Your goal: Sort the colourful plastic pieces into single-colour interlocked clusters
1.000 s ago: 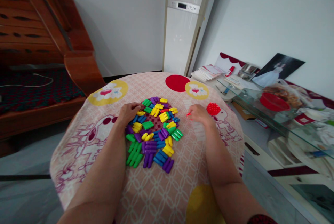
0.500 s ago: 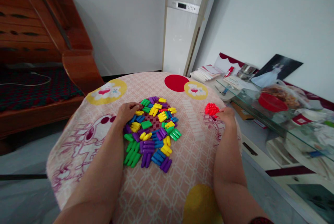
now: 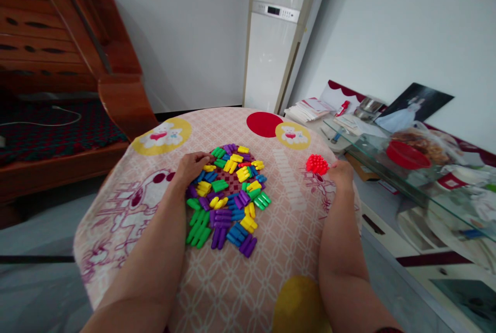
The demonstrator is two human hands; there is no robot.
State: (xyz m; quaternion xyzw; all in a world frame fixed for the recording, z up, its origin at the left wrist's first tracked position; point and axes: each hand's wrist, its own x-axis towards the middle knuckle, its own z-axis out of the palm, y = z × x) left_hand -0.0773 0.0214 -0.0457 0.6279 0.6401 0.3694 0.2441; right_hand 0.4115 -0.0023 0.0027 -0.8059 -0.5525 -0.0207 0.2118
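Several plastic pieces [image 3: 222, 218] in green, yellow, blue and purple, shaped like short rods joined side by side, lie in a loose heap on the tablecloth. At the far left edge of the heap rests my left hand [image 3: 192, 168], its fingers stretched toward the pieces and its thumb mostly hidden. A small cluster of bright red knobbly pieces [image 3: 316, 164] sits apart on the right. Just beside that cluster is my right hand [image 3: 341, 172], with thumb and fingertips pinched together; anything between them is too small to make out.
A patterned pink cloth [image 3: 228, 291] covers the round table. Right of it stands a glass-topped cabinet [image 3: 387, 183] holding papers, a red bowl [image 3: 408, 154] and bags. A wooden bench [image 3: 120, 95] is at left, and a tall white unit [image 3: 269, 54] behind.
My right hand has drawn slightly away from the red cluster, leaving a narrow gap. My left hand stays by the heap. The whole view has shifted a little.
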